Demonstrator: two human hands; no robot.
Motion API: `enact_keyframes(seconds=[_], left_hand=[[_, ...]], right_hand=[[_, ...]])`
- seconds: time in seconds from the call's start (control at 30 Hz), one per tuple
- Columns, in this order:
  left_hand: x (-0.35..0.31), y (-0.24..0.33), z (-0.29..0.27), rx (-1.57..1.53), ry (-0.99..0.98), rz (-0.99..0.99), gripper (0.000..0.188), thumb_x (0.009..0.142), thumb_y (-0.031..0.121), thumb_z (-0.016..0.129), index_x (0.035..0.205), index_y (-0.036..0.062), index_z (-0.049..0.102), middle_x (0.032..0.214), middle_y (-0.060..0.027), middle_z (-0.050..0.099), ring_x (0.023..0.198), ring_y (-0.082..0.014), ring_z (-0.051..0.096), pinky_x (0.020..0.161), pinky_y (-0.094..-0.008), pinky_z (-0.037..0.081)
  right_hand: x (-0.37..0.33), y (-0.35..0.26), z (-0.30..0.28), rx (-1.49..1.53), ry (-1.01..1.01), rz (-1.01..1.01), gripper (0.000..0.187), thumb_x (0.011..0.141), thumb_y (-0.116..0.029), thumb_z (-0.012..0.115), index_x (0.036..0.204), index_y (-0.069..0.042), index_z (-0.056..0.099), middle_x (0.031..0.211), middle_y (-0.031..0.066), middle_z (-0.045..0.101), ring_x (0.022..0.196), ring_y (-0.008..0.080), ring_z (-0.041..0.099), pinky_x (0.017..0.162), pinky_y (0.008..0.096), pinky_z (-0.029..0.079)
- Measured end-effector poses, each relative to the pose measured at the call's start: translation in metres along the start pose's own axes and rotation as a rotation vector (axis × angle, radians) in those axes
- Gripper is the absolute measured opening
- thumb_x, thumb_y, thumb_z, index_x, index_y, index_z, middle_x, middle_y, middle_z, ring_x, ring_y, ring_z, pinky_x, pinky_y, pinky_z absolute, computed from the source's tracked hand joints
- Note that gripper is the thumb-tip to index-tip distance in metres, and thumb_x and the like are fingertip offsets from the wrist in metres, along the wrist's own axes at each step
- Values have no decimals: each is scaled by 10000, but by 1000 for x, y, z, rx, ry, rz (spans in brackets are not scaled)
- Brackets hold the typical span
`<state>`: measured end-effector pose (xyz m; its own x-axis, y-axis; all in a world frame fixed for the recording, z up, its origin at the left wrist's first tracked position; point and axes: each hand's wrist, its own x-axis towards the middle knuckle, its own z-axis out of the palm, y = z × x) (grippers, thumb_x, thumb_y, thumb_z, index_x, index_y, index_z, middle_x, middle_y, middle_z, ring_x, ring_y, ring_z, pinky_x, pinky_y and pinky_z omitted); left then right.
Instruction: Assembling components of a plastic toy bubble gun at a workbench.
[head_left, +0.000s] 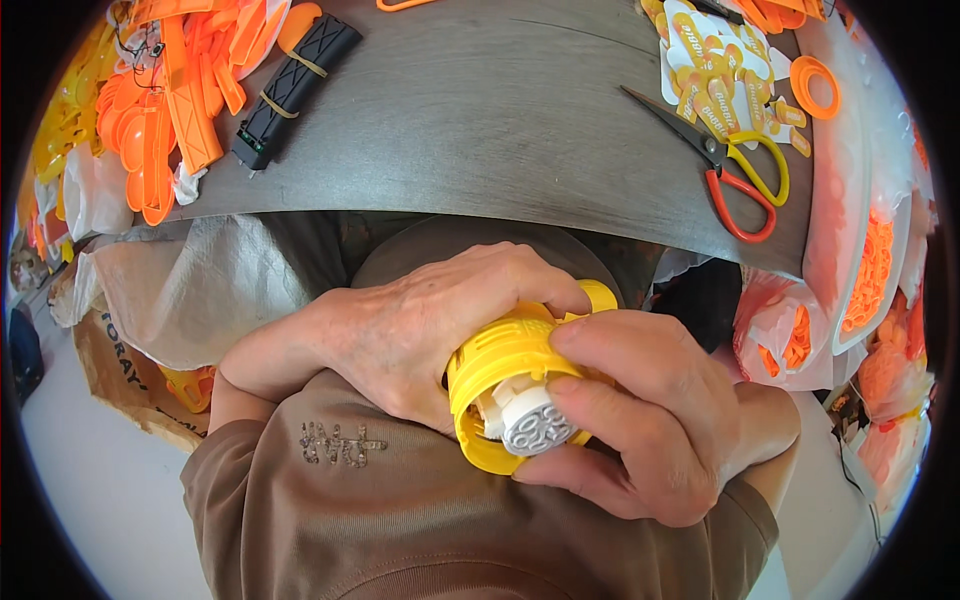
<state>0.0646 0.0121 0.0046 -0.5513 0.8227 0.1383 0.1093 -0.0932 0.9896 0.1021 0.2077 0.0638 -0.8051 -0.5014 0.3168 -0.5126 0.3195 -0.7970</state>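
Note:
Close in front of my chest, my left hand [450, 310] is wrapped around a yellow cylindrical plastic housing [500, 345] from its far left side. The housing's open end is tilted toward me. Inside it sits a white round part [532, 418] whose grey face has several raised rings. My right hand [650, 410] grips the housing's right side, with a finger on the rim beside the round part and the thumb at the lower edge. A rounded yellow section [598, 296] shows beyond the fingers. My left fingertips are partly hidden behind the housing.
Scissors [735, 170] with red and yellow handles lie on the grey table [450, 130], beside gold-and-white stickers [715, 75] and an orange ring [815, 87]. Orange plastic parts [165, 120] and a black rubber-banded bar [295, 95] lie at left. Bags of orange pieces [868, 275] stand at right.

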Motion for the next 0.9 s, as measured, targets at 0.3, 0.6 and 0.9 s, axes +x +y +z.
enact_keyframes(seconds=[0.3, 0.6, 0.9], left_hand=[[-5, -19, 12, -304, 358, -171, 991, 531, 322, 864, 1259, 5, 270, 1137, -158, 469, 1055, -236, 490, 899, -343, 399], [37, 8, -13, 442, 328, 5, 767, 549, 140, 771, 1208, -16, 412, 1045, -167, 483, 936, -312, 507, 834, -354, 430], [71, 21, -56, 806, 326, 13, 680, 589, 101, 735, 1190, -11, 437, 1096, -162, 532, 996, -297, 535, 845, -348, 435]], right_hand=[[37, 31, -43, 88, -290, 470, 385, 640, -135, 736, 943, 21, 556, 895, 106, 604, 787, 163, 593, 657, 259, 469], [45, 66, -62, 526, -346, 519, 494, 809, -63, 545, 1280, -35, 401, 1110, 59, 551, 999, 121, 527, 829, 243, 425], [51, 113, -53, 859, 93, 578, 386, 904, -110, 419, 1265, 25, 381, 1127, 112, 541, 915, 169, 595, 729, 302, 521]])
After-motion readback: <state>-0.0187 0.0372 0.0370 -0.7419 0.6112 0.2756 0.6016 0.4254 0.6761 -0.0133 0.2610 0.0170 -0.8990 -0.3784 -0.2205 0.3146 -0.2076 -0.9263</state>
